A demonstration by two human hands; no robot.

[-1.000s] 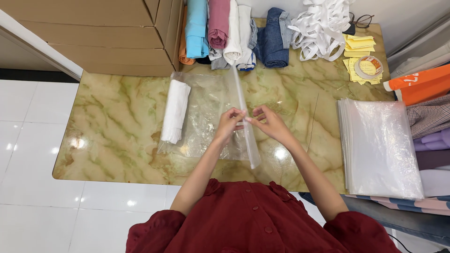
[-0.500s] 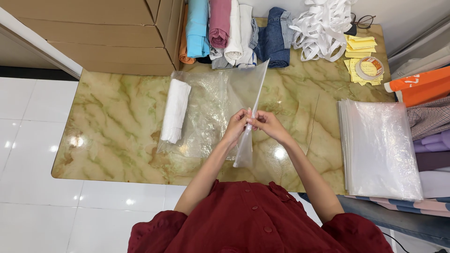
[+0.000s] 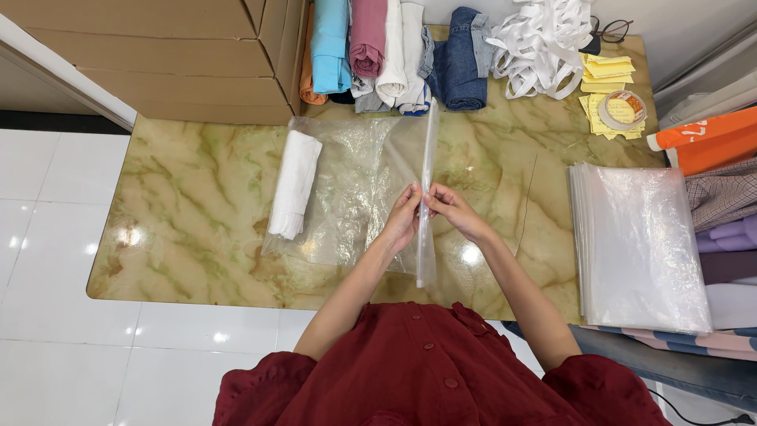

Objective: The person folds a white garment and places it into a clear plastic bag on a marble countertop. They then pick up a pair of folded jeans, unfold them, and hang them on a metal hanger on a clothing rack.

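A clear plastic bag [image 3: 355,189] lies flat on the green-veined marble table [image 3: 197,213], and inside it, toward its left side, rests a rolled white cloth [image 3: 294,183], lying lengthwise. The bag is thin, glossy and crinkled, so the marble shows through it; its right edge is a long white closing strip [image 3: 426,189] that runs from near the folded clothes at the back down toward the person in the red shirt. The left hand [image 3: 402,221] and the right hand [image 3: 448,209] meet at the middle of that strip, each with fingers curled and pinched on it, thumbs close together, lifting that edge off the table. To the right, well apart, lies a stack of empty clear bags [image 3: 643,244]. Along the back edge stand rolled garments [image 3: 378,47], white straps [image 3: 544,35] and yellow notes with a tape roll [image 3: 619,106]; cardboard boxes [image 3: 158,47] sit at the left.
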